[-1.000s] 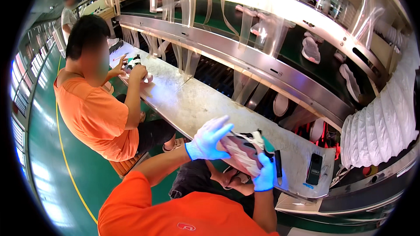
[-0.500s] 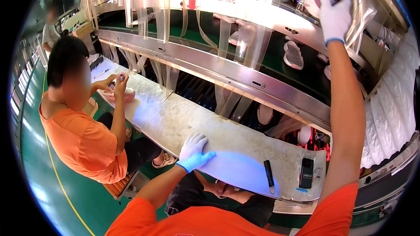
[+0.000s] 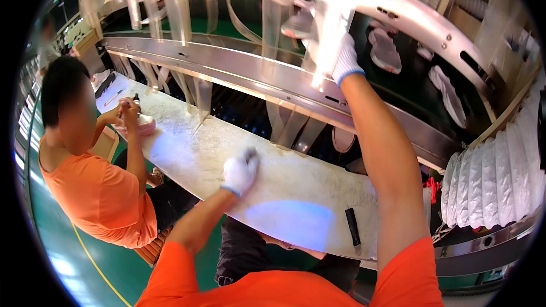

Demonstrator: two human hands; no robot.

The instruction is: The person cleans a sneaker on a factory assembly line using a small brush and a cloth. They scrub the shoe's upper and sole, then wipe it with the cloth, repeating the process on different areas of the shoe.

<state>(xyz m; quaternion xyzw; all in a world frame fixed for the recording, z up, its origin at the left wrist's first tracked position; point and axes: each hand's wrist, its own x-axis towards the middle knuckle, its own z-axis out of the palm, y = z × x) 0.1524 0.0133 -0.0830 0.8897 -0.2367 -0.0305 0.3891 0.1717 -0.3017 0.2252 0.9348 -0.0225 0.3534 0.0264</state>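
Note:
My right hand (image 3: 343,61), in a white glove with a blue cuff, is raised through the hanging clear plastic strips (image 3: 273,34) onto the upper conveyor shelf. Its fingers are on a pale shoe (image 3: 298,23); glare from a strip hides part of the grip. My left hand (image 3: 240,171), gloved the same way, rests low on the worn white workbench (image 3: 296,193) with nothing in it. Motion blurs its fingers.
A black marker-like stick (image 3: 353,226) lies on the bench to the right. A co-worker in an orange shirt (image 3: 99,196) sits at left, working on a shoe (image 3: 138,124). More shoes (image 3: 385,51) ride the green conveyor. A white ribbed duct (image 3: 500,173) stands at right.
My right hand has come down from high at the upper right to the conveyor shelf behind the strips, still with the shoe. My left hand stays on the bench.

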